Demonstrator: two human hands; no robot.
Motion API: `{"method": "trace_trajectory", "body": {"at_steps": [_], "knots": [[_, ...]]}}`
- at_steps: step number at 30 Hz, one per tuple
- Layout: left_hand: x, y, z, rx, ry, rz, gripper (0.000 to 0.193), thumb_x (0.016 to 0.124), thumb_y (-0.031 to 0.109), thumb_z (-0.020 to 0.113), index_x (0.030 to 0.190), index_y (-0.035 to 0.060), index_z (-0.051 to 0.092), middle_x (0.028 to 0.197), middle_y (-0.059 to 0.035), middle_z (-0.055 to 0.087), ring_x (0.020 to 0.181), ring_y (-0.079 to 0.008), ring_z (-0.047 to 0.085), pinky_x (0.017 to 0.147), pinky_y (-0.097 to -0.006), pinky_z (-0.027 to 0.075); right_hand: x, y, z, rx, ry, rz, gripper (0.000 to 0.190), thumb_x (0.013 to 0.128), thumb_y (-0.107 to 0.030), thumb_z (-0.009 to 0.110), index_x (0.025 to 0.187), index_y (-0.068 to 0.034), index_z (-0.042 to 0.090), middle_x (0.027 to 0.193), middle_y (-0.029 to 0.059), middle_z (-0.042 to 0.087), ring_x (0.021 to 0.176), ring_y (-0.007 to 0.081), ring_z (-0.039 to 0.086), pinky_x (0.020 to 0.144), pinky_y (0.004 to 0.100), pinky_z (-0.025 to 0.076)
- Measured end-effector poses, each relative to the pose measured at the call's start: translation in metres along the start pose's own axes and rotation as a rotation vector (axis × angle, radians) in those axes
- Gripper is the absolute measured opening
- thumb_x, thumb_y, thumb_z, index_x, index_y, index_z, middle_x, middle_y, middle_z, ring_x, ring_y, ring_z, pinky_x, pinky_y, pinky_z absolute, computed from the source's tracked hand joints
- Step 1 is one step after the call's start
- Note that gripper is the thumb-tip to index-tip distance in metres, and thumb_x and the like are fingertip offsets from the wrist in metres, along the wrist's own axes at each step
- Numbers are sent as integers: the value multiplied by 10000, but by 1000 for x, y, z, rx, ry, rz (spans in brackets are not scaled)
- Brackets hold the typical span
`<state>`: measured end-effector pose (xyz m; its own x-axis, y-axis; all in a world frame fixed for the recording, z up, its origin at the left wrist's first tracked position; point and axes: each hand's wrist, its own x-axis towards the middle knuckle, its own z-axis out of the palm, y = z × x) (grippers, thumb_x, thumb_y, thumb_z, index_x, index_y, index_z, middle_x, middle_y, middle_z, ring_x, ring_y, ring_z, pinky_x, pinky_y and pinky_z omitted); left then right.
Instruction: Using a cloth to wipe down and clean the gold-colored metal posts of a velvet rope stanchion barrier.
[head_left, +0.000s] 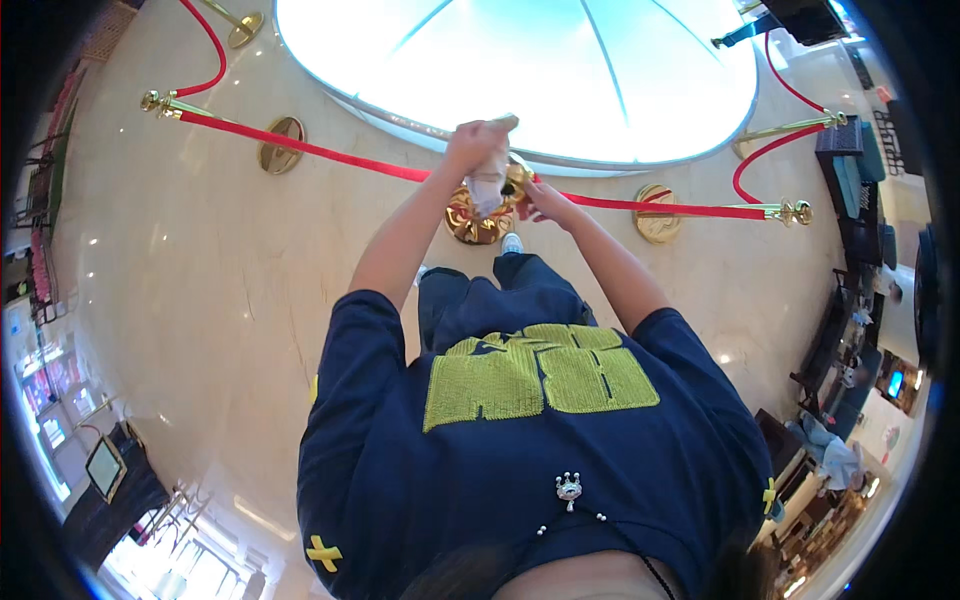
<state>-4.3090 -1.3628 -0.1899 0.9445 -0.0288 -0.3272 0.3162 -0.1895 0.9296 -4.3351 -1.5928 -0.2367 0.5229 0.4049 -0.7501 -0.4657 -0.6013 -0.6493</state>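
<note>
A whitish cloth (487, 184) hangs crumpled from my left hand (478, 144), which grips it at the upper left of a polished gold stanchion head (517, 178). On the head's right side, the curled fingers of my right hand (546, 204) hold it close to the end of a red rope (600, 201). Another red rope (352, 160) runs from this post to the left. The cloth and hands cover part of the post, and its round gold base (472, 227) shows below them.
A large bright white round surface (525, 75) with dark lines lies beyond the ropes. More gold stanchions stand left (161, 103) and right (795, 212). Glossy beige floor (202, 247) surrounds me. Dark seating (825, 337) lines the right, with a person (832, 454) there; a framed sign (106, 469) stands lower left.
</note>
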Motion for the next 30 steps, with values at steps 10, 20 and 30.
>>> {"method": "trace_trajectory", "body": {"at_steps": [10, 20, 30], "knots": [[-158, -39, -291, -1541, -100, 383, 469, 971, 480, 485, 1294, 144, 541, 1278, -66, 587, 1207, -256, 541, 1094, -603, 351, 2, 12, 58, 571, 334, 1, 429, 1010, -490, 430, 1100, -103, 591, 922, 48, 660, 882, 178, 652, 747, 335, 519], [-315, -8, -502, -926, 775, 490, 500, 994, 549, 436, 1184, 110, 581, 1118, -52, 635, 1121, -262, 586, 988, -472, 478, 84, 124, 133, 598, 168, 597, 427, 1017, -497, 447, 1013, -99, 601, 760, 17, 596, 574, 164, 536, 506, 293, 458], [-223, -187, -710, -1559, 808, 306, 706, 931, 721, 371, 1253, 133, 590, 1240, -119, 653, 1083, -336, 630, 906, -508, 526, 361, -293, 362, 188, -16, 130, 370, 1010, -395, 460, 1016, -62, 621, 769, 82, 646, 625, 200, 630, 551, 347, 511]]}}
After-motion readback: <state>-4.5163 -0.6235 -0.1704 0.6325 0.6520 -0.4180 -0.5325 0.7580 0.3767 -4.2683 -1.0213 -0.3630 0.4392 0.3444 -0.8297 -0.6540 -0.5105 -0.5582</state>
